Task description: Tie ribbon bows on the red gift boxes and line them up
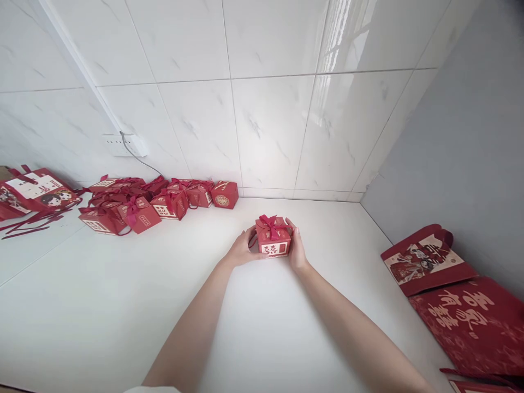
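Between my two hands is a small red gift box (274,240) with a ribbon bow (273,226) on top and a cream panel with red characters on its front. It sits upright on the white table (262,327). My left hand (244,248) is closed against the box's left side, its thumb along the lower front edge. My right hand (297,245) presses on the right side, fingers reaching round to the back. The far fingertips of both hands are partly hidden by the box.
Several similar red boxes (139,214) with ribbons are grouped at the back left by the tiled wall. A red gift bag (51,185) and loose ribbons (35,224) lie at far left. More red bags (470,322) lie along the right wall. A cable (139,158) runs down from a wall socket (118,144).
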Demonstrator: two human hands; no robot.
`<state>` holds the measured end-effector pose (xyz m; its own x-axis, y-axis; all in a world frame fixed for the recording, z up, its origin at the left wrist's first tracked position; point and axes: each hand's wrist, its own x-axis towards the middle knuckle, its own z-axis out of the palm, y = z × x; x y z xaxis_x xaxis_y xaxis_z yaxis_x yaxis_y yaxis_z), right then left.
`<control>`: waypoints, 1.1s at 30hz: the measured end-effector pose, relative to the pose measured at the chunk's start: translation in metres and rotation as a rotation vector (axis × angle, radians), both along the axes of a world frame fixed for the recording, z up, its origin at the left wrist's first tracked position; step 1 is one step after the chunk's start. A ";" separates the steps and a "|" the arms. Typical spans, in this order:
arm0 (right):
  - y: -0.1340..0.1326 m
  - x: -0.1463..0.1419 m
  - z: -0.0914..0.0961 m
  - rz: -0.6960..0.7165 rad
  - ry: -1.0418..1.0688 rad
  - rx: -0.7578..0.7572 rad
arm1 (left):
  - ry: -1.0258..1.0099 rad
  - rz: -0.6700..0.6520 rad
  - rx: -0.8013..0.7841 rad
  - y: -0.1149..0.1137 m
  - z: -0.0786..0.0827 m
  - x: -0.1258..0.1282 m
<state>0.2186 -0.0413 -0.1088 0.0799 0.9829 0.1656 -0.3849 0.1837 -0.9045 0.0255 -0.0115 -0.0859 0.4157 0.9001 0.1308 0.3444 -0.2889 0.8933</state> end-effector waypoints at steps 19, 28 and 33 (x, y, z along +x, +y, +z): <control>0.009 0.010 0.007 0.033 -0.387 0.019 | -0.022 0.154 -0.038 0.016 -0.005 0.001; 0.007 0.010 0.005 0.034 -0.387 0.022 | -0.068 0.145 -0.051 0.013 -0.005 0.001; 0.009 0.011 0.003 0.048 -0.379 0.028 | -0.070 0.158 -0.042 0.013 -0.006 0.002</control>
<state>0.2300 -0.0319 -0.1061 -0.0380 0.9788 0.2012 -0.0330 0.2001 -0.9792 0.0275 0.0014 -0.0921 0.2598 0.9588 0.1153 0.3186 -0.1978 0.9270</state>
